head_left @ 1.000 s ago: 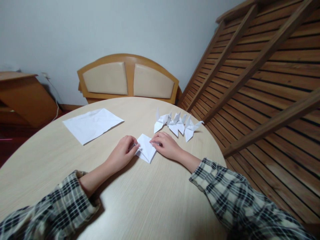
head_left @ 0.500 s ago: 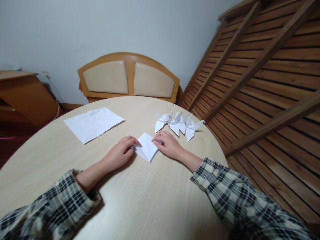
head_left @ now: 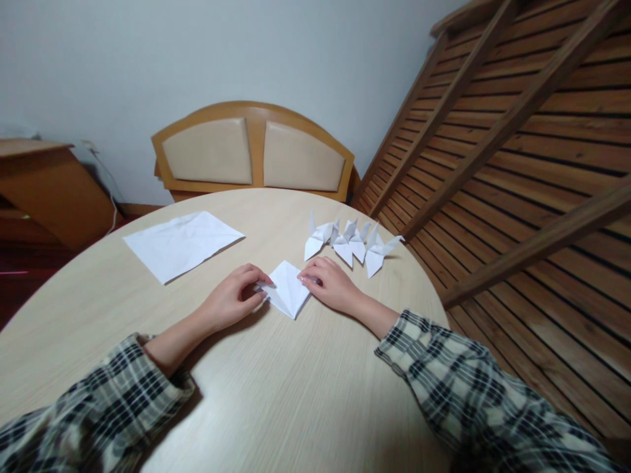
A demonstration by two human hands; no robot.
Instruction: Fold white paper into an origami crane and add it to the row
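A white folded paper square with crease lines lies corner-on on the table between my two hands. My left hand pinches its left corner between thumb and fingers. At the opposite corner, my right hand has its thumb and fingertips closed on the paper. Several white paper cranes stand in a cluster just beyond my right hand. A larger white sheet of paper, creased, lies flat beyond my left hand.
The round pale wooden table fills the foreground. Behind it stands a wooden headboard with cream panels against the wall. A slatted wooden panel leans at the right; a brown desk is at the far left.
My left hand has shifted slightly left, with its thumb and forefinger a little differently placed at the paper's left corner. My right hand and the paper have barely moved.
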